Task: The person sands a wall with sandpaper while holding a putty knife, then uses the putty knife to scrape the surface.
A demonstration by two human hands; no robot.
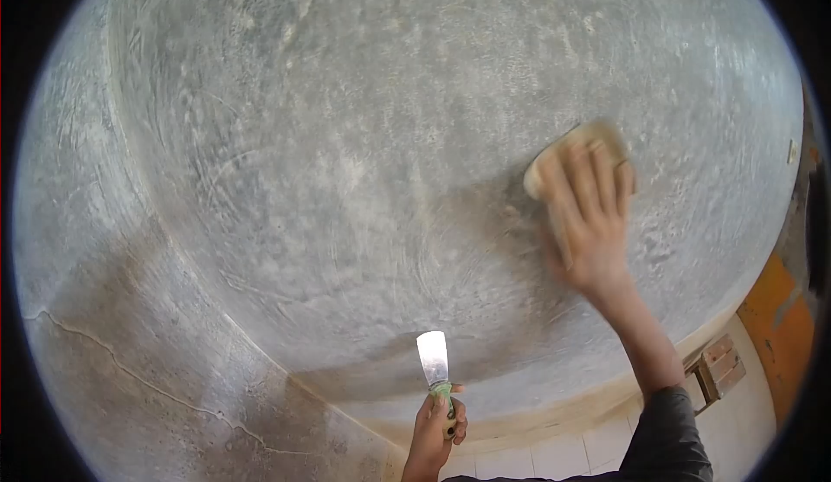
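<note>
My right hand [593, 213] lies spread over a pale, flat block or pad [544, 163], pressing it against the grey plastered wall [363, 135]. Hand and pad are slightly blurred; what exactly the pad is cannot be made out. Low in the middle, my left hand [440, 426] is wrapped round the green handle of a putty knife [433, 356]. Its shiny metal blade points upward, in front of the lower wall.
A second grey wall [95, 309] with a long crack meets the first at a corner on the left. At the lower right are a small wooden object [720, 368], pale tiles [558, 458] and an orange surface [775, 326].
</note>
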